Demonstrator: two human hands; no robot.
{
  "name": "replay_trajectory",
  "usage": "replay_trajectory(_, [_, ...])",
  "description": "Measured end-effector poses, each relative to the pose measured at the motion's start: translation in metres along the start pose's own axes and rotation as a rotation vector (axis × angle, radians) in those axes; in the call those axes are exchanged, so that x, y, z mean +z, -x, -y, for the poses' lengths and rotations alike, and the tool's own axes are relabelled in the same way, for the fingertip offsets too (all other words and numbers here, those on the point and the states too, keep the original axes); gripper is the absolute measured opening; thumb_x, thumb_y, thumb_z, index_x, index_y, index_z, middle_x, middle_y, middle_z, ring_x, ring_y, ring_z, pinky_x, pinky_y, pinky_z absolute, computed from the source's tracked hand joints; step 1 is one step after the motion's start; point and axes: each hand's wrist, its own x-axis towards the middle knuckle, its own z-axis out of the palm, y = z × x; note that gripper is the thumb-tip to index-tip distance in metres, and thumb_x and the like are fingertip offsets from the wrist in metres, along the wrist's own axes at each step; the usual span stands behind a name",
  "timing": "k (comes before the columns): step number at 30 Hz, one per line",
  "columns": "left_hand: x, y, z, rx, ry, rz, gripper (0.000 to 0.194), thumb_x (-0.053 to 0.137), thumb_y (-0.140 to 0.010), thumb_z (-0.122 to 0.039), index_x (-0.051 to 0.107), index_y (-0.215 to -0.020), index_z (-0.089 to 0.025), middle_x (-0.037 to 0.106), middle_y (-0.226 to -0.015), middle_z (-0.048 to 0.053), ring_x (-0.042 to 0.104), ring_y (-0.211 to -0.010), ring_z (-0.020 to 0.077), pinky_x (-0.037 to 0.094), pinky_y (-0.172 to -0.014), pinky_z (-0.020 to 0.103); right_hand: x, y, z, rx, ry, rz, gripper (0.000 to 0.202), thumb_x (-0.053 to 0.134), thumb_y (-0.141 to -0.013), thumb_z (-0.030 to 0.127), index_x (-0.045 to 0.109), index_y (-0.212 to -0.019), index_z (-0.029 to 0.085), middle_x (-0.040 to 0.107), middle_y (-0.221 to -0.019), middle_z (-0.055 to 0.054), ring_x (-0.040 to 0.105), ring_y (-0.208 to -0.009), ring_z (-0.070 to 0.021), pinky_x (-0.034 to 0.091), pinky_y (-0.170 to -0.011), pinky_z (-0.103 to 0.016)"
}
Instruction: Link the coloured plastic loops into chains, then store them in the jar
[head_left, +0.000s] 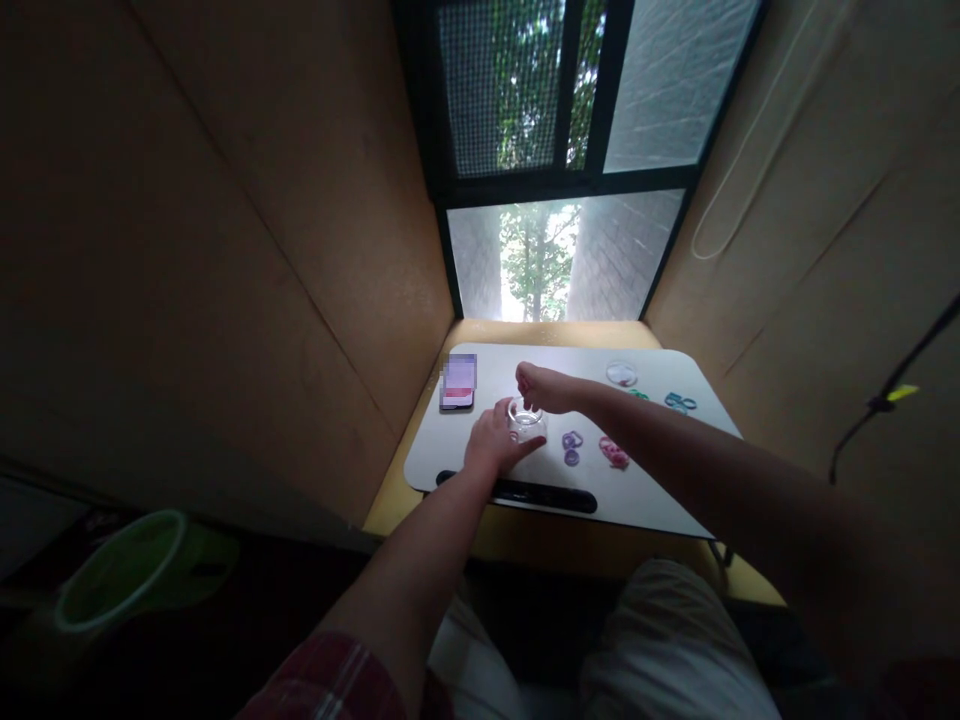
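A small clear jar [527,422] stands on the white table [675,490], and my left hand [495,440] is wrapped round its left and near sides. Over the jar's mouth is my right hand [541,386], its fingers pinched and pointing down; what they hold, if anything, is too small to name. Right of the jar lie purple bands [572,447] in a small group. Farther right, a pink pile of bands [615,455] sits beside my right forearm. Teal bands [681,402] and green bands [639,395] lie beyond that forearm, which partly covers the green ones.
A phone [459,382] lies at the table's back left. Near the back right is a round clear lid [621,374]. A black strip [544,496] runs along the front edge. Wooden walls flank the table, with a window behind. A green basket [124,570] is at lower left.
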Motion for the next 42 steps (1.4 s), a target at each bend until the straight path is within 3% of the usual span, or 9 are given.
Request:
replay_trajectory(6, [0.002, -0.001, 0.002, 0.018, -0.023, -0.017, 0.09, 0.072, -0.069, -0.07, 0.041, -0.138, -0.021, 0.061, -0.123, 0.013, 0.056, -0.115, 0.0322, 0.042, -0.096, 0.039, 0.0, 0.003, 0.005, 0.041, -0.167, 0.011, 0.032, 0.047, -0.079, -0.002, 0.03, -0.083, 0.024, 0.067, -0.074, 0.002, 0.065, -0.064, -0.0124, 0.051, -0.063, -0.024])
replay_trajectory(12, [0.0, 0.0, 0.001, 0.009, -0.018, -0.012, 0.086, 0.073, -0.068, -0.07, 0.044, -0.133, -0.022, 0.064, -0.119, 0.011, 0.058, -0.112, 0.0319, 0.043, -0.095, 0.039, -0.003, 0.005, 0.004, -0.029, -0.248, -0.014, 0.026, 0.043, -0.084, 0.002, 0.029, -0.087, 0.024, 0.075, -0.082, -0.002, 0.065, -0.062, -0.0112, 0.047, -0.058, -0.021])
replay_trajectory(20, [-0.004, 0.003, -0.001, 0.009, -0.013, -0.015, 0.085, 0.072, -0.069, -0.07, 0.044, -0.134, -0.023, 0.062, -0.12, 0.011, 0.058, -0.113, 0.0316, 0.042, -0.096, 0.039, -0.006, 0.012, 0.012, -0.059, -0.195, -0.044, 0.02, 0.045, -0.084, 0.005, 0.036, -0.084, 0.023, 0.073, -0.073, -0.001, 0.065, -0.067, -0.0127, 0.047, -0.065, -0.024])
replay_trajectory(26, [-0.001, 0.001, 0.002, 0.033, -0.007, -0.023, 0.088, 0.071, -0.069, -0.072, 0.042, -0.135, -0.022, 0.062, -0.122, 0.012, 0.058, -0.113, 0.0313, 0.042, -0.095, 0.038, -0.002, 0.011, 0.01, -0.018, -0.205, -0.083, 0.022, 0.049, -0.08, 0.001, 0.04, -0.081, 0.021, 0.072, -0.079, -0.001, 0.058, -0.063, -0.0095, 0.043, -0.059, -0.02])
replay_trajectory(30, [0.0, 0.001, 0.003, 0.043, 0.006, -0.026, 0.086, 0.072, -0.069, -0.071, 0.043, -0.134, -0.023, 0.063, -0.119, 0.01, 0.058, -0.112, 0.0304, 0.042, -0.095, 0.038, -0.003, 0.009, 0.008, 0.031, -0.24, -0.058, 0.023, 0.049, -0.081, 0.001, 0.039, -0.079, 0.021, 0.074, -0.085, -0.005, 0.057, -0.058, -0.0081, 0.042, -0.053, -0.019])
replay_trajectory(37, [0.004, 0.0, 0.006, 0.052, 0.003, -0.041, 0.091, 0.069, -0.069, -0.074, 0.041, -0.138, -0.022, 0.062, -0.122, 0.012, 0.057, -0.113, 0.0316, 0.042, -0.096, 0.04, -0.007, 0.012, 0.009, 0.106, -0.361, 0.031, 0.024, 0.045, -0.086, 0.002, 0.033, -0.082, 0.023, 0.074, -0.075, -0.003, 0.066, -0.06, -0.0121, 0.048, -0.053, -0.021])
replay_trajectory(42, [0.004, 0.0, 0.006, 0.056, -0.009, -0.045, 0.09, 0.071, -0.067, -0.073, 0.042, -0.136, -0.023, 0.062, -0.122, 0.011, 0.058, -0.111, 0.0314, 0.044, -0.093, 0.039, -0.005, 0.012, 0.01, 0.039, -0.254, -0.02, 0.025, 0.046, -0.08, 0.0, 0.035, -0.084, 0.023, 0.069, -0.069, 0.003, 0.056, -0.049, -0.0082, 0.037, -0.045, -0.017])
